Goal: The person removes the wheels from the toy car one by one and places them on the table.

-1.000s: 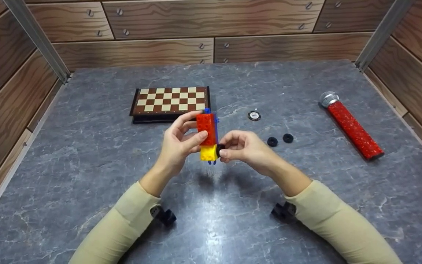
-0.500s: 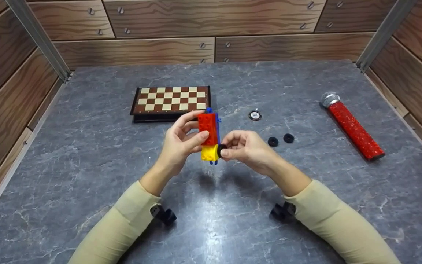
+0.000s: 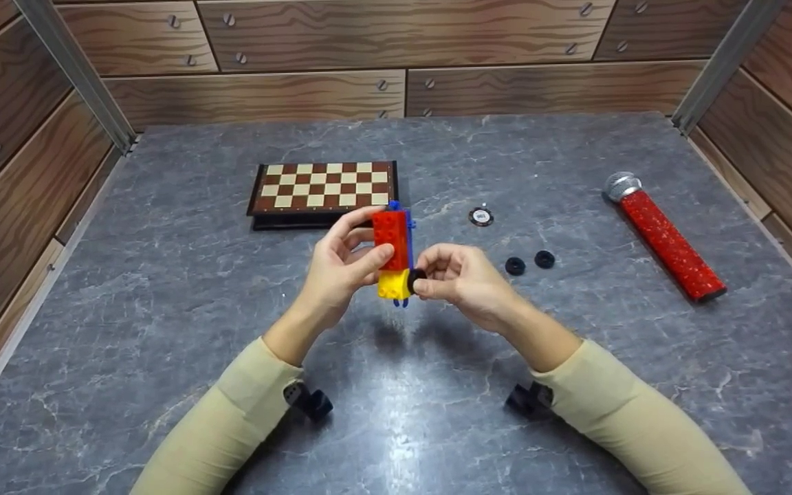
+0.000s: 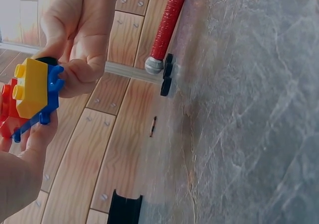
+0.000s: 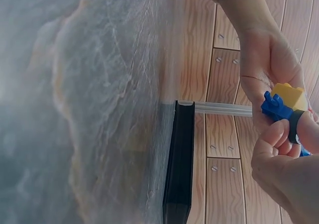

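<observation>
A toy vehicle built of a red brick, a yellow brick and a blue base is held above the table. My left hand grips it from the left, thumb across the red brick's studded face. With thumb and fingers my right hand pinches a small black wheel against the side of the vehicle by the yellow brick. The right wrist view shows that wheel beside the blue base, partly covered by the fingertips.
Two more black wheels lie right of my right hand, with a poker chip behind them. A folded chessboard box stands at the back left. A red glittery microphone lies on the right. Wood-patterned walls bound the grey table.
The hands, vehicle and wheel keep almost the same pose. The whole scene shifts slightly to the right in the head view.
</observation>
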Tool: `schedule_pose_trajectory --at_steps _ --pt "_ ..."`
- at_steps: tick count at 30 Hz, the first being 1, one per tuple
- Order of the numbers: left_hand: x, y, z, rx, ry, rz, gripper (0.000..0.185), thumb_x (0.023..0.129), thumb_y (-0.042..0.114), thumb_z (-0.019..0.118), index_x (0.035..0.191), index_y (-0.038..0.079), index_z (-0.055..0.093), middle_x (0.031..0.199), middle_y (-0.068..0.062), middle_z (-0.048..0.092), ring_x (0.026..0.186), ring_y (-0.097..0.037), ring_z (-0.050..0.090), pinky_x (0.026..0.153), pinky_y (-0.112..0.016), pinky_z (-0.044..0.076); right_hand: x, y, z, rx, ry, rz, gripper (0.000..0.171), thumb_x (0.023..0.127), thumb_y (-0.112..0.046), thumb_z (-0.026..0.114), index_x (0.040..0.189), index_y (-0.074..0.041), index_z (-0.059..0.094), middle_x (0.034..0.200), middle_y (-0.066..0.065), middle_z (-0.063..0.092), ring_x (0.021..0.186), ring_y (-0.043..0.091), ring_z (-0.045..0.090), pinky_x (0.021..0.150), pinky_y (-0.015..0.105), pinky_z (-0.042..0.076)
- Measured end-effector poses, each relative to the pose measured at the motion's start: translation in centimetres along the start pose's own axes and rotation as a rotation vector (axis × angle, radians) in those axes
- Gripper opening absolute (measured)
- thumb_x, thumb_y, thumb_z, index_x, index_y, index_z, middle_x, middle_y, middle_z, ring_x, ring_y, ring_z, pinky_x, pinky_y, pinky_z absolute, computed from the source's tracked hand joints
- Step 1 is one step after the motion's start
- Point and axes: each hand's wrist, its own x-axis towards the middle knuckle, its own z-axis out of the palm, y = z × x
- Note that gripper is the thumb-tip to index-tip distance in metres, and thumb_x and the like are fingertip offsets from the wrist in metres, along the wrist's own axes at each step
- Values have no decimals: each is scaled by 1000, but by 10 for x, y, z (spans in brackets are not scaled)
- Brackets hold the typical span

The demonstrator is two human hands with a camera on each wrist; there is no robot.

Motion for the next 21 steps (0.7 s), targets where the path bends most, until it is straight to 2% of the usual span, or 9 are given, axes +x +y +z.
schedule_pose_trajectory --at_steps 8,16,21 --pt "1 2 1 4 -4 -6 51 85 9 68 131 11 46 112 -23 51 89 -34 62 61 -32 55 0 -3 -1 -114 -15 -77 16 76 12 68 85 1 61 83 12 62 70 18 57 66 23 51" --pt "-1 4 1 -9 -21 -28 50 86 6 66 132 11 46 112 -23 51 94 -35 61 68 -45 55 -1 -4 -3 -213 -82 -160 15 75 10 70 86 6 62 81 14 63 71 20 58 65 25 51" --pt "-1 5 1 1 -38 -23 51 85 8 67 132 10 46 113 -23 51 94 -35 61 68 -46 55 0 -5 -4 -322 -110 -217 16 75 8 71 87 11 61 81 17 63 71 20 59 65 26 52"
